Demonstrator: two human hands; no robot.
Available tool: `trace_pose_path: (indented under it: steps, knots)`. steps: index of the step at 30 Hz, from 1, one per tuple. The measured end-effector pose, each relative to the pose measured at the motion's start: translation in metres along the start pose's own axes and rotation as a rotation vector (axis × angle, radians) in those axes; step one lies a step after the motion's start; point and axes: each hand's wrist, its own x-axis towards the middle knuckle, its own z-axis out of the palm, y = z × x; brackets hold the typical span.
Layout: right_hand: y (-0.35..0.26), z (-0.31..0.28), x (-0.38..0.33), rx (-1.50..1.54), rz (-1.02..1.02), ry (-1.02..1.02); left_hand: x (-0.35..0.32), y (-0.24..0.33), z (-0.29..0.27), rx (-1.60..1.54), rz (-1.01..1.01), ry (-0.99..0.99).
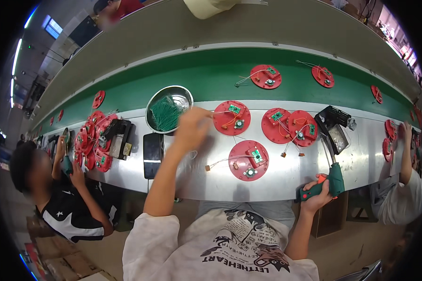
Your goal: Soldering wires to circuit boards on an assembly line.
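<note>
At four o'clock, the right hand clasps a soldering gun. At eleven, the left hand blurs, its hold unclear; lettering marks the shirt at six.

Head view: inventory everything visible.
Bench: one, silver, centre
Strip: one, green, beyond bench
Central discs: four, red, bench
Other discs: many, red, strip and bench sides
Bowl: one, silver, bench
Strands: many, green, in bowl
Phone: one, black, near bowl
Framed units: at least two, black, bench sides
Trigger tool: one, green, in right hand
Co-workers: at least three, mixed clothing, left, right, top-left
Left hand: one, bare, beside central disc
Right hand: one, bare, gripping tool
</note>
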Motion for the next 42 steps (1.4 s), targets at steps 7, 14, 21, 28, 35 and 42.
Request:
trace_pose_path:
  steps: [7,14,21,28,35,42]
  knots:
    - [0.009,-0.004,-0.004,-0.015,0.012,-0.034,0.0,-0.077,-0.05,0.643,-0.142,0.033]
    - [0.005,-0.005,-0.003,-0.032,0.012,-0.019,0.003,-0.082,-0.049,0.296,-0.146,0.241]
    - [0.007,-0.015,-0.003,-0.054,-0.024,-0.042,0.007,-0.06,-0.054,-0.1,-0.111,0.448]
    - [0.0,-0.026,-0.016,-0.073,0.052,-0.422,-0.051,0.068,0.009,-0.078,-0.035,0.15]
    - [-0.023,-0.015,-0.031,-0.269,0.175,-0.715,-0.089,0.091,0.093,-0.035,0.131,0.145]
    - [-0.017,-0.016,-0.032,-0.41,0.202,-0.718,-0.093,0.083,0.114,0.128,0.151,0.209]
